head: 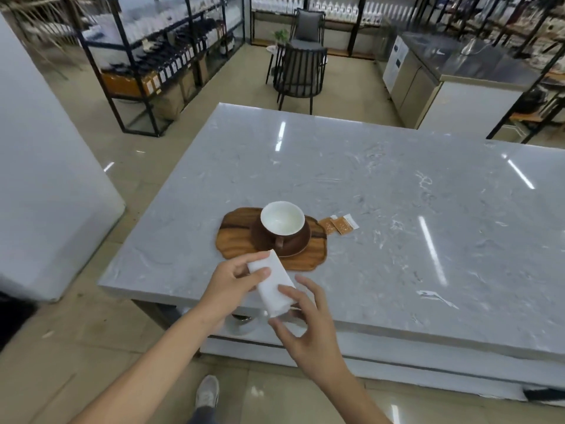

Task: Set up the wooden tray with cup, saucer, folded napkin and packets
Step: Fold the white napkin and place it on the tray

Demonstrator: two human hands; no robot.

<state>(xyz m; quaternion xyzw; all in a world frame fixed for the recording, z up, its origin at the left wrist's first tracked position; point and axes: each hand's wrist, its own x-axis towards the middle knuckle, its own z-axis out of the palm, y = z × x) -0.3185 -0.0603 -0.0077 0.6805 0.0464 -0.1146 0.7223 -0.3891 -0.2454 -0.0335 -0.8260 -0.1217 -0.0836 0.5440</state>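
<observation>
A wooden tray (234, 243) lies near the front left of the marble table. On it stands a brown saucer (298, 244) with a cup (282, 221), brown outside and white inside, its handle turned toward me. Two brown packets (337, 225) lie on the table just right of the tray. Both hands hold a white folded napkin (273, 286) above the table's front edge, in front of the tray. My left hand (234, 283) pinches its far end, while my right hand (305, 319) grips its near end.
The marble table (397, 209) stretches far to the right. A small white scrap (435, 296) lies near its front edge. A dark chair (301, 75) stands beyond the table, with black shelving at left and a steel counter at right.
</observation>
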